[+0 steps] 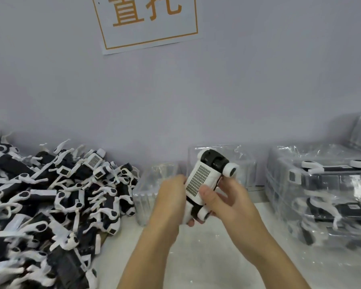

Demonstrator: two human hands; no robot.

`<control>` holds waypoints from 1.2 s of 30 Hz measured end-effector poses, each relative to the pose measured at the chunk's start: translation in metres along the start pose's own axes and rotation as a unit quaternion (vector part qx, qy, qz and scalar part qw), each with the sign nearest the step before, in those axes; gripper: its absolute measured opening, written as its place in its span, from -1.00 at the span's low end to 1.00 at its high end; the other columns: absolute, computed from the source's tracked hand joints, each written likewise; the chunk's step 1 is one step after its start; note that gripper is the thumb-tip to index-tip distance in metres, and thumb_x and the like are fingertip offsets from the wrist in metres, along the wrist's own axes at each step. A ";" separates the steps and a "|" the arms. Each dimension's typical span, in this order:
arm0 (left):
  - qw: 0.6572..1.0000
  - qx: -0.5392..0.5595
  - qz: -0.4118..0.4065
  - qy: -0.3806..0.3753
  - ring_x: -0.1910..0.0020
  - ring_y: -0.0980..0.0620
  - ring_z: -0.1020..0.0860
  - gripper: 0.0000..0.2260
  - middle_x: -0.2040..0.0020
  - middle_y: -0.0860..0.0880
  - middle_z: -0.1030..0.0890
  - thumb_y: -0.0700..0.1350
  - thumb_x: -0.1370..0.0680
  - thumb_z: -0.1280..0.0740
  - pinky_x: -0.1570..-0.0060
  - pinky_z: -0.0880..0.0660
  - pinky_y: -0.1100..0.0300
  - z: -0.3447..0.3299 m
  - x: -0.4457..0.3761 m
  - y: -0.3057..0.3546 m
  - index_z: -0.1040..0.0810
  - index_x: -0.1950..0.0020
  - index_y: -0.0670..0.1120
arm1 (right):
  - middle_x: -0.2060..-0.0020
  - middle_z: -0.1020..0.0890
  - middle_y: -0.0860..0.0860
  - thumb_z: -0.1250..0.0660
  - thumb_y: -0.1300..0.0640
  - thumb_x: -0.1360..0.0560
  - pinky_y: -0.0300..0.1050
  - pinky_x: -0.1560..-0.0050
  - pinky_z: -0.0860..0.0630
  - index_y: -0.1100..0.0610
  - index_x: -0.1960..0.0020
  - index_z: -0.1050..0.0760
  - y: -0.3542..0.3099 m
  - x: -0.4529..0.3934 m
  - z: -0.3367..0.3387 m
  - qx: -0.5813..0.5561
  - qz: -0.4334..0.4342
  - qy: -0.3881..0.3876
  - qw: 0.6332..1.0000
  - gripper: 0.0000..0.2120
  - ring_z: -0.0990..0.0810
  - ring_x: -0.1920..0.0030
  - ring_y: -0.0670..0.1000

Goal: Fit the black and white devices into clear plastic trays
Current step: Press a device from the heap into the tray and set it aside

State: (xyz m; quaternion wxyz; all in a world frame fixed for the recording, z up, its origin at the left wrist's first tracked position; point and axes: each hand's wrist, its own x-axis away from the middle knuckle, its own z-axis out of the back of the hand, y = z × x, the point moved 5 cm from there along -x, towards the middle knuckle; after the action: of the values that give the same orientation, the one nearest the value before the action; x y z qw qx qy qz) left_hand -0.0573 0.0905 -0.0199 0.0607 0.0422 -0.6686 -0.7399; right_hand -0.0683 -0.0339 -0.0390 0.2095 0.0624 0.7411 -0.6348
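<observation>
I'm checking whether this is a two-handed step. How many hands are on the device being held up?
2. The left hand grips the device on its left side; the right hand holds its right side, thumb on the gridded white face. Some fingers are hidden behind it.

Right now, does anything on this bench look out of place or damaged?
Nothing looks broken. The loose devices lie in a tangled heap on the left, not in rows. Both hands, left hand and right hand, hold one device above the table, not in a tray. Filled trays are stacked on the right.

glossy clear plastic trays (313, 184)
</observation>
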 end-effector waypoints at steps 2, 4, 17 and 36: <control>0.997 0.072 0.006 -0.002 0.56 -0.10 -0.49 -0.65 0.39 -0.22 -0.61 -0.16 -0.57 -0.13 0.60 -0.30 0.27 -0.007 0.008 -0.014 -0.63 0.30 -0.08 | 0.02 -0.70 0.08 -0.42 -0.02 -0.47 -0.03 0.13 -0.58 0.09 -0.13 -0.59 0.001 0.000 0.003 -0.011 -0.007 0.005 1.000 -0.71 -0.64 0.24 0.05; 0.993 0.115 -0.006 0.001 0.51 -0.10 -0.51 -0.73 0.31 -0.22 -0.63 -0.12 -0.59 -0.16 0.57 -0.34 0.24 -0.008 0.009 -0.023 -0.64 0.10 -0.14 | 0.05 -0.72 0.03 -0.49 -0.08 -0.45 -0.16 0.14 -0.57 0.09 -0.11 -0.59 0.007 0.001 0.007 -0.012 -0.030 0.034 0.999 -0.67 -0.68 0.20 -0.02; 0.975 0.140 -0.167 0.040 0.34 -0.03 -0.59 -0.88 0.20 -0.03 -0.66 -0.02 -0.55 -0.34 0.33 -0.49 0.13 0.017 0.002 -0.055 -0.63 -0.02 0.16 | 0.10 -0.74 -0.09 -0.26 -0.22 -0.51 0.02 -0.08 -0.61 -0.03 -0.05 -0.65 0.044 -0.004 0.004 0.042 -0.135 0.112 0.984 -0.67 -0.71 0.05 -0.08; 0.975 0.153 -0.159 0.037 0.47 0.01 -0.52 -0.87 0.29 -0.07 -0.64 0.05 -0.37 -0.41 0.42 -0.44 0.19 0.020 -0.008 -0.062 -0.68 0.12 0.11 | -0.24 -0.35 -0.46 -0.47 -0.03 -0.37 -0.22 -0.24 -0.33 -0.45 -0.21 -0.39 0.037 -0.007 0.009 0.449 0.068 0.015 0.891 -0.48 -0.32 -0.31 -0.29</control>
State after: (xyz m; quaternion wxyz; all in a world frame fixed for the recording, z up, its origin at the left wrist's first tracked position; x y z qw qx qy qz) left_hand -0.0546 0.1171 -0.0793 -0.0406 0.1841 -0.7557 -0.6273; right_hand -0.0464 -0.0346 -0.0711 0.1907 0.2101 0.3739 -0.8830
